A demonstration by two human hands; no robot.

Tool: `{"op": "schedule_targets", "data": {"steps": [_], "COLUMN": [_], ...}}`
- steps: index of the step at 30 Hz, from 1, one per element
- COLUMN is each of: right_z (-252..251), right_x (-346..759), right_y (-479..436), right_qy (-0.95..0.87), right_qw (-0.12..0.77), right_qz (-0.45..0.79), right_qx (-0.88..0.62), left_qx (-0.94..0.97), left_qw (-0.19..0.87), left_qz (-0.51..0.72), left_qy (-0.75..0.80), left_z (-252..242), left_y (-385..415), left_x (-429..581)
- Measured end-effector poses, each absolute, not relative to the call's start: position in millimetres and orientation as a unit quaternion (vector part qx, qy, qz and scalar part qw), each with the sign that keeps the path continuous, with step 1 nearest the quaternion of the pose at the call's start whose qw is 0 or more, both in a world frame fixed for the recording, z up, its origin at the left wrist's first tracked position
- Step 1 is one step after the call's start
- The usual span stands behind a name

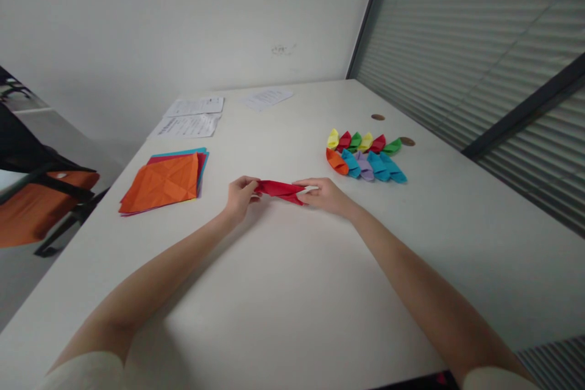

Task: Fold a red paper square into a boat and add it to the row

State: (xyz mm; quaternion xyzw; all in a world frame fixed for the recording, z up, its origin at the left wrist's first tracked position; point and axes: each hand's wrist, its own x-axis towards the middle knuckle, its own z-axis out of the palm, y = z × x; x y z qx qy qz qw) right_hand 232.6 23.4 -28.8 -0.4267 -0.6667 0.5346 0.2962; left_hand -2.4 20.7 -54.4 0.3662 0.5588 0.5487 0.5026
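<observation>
Your left hand (241,197) pinches one end of the red paper (280,189), and your right hand (323,196) holds the other end, thumb and fingers narrowly parted around it. The paper sits between your hands, just above or on the tabletop (283,304); you can't tell which. It looks partly folded, so its shaping seems unfinished. To your right, eleven folded pieces (364,166) lie finished, by their look, in two rows. To your left, the stack of coloured sheets (164,183) lies unfolded. Both groups sit apart from your hands, crowding neither. Printed pages (189,126) lie farther back.
</observation>
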Motion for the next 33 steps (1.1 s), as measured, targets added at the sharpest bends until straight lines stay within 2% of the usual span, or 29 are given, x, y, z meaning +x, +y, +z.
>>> {"op": "schedule_targets", "data": {"steps": [4, 11, 19, 26, 33], "right_z": [-34.3, -44.8, -67.5, -72.0, -58.6], "right_x": [225.1, 216.7, 201.6, 192.6, 197.6], "right_y": [22.7, 26.1, 21.7, 10.0, 5.7], "right_qy": [-0.636, -0.594, -0.613, -0.704, -0.687], "right_qw": [0.360, 0.423, 0.478, 0.460, 0.471], "right_qz": [0.517, 0.488, 0.462, 0.398, 0.390], "right_qx": [-0.446, -0.480, -0.428, -0.368, -0.391], "left_qx": [0.324, 0.291, 0.308, 0.395, 0.400], "left_qw": [0.542, 0.626, 0.720, 0.645, 0.604], "left_qz": [0.561, 0.599, 0.484, 0.474, 0.489], "left_qy": [0.536, 0.406, 0.390, 0.449, 0.486], "left_z": [-50.1, -37.7, -45.5, -49.0, -51.2], "left_y": [19.4, 6.8, -16.0, -22.5, -14.6], "left_x": [-0.4, 11.9, 29.1, 32.8, 27.9]}}
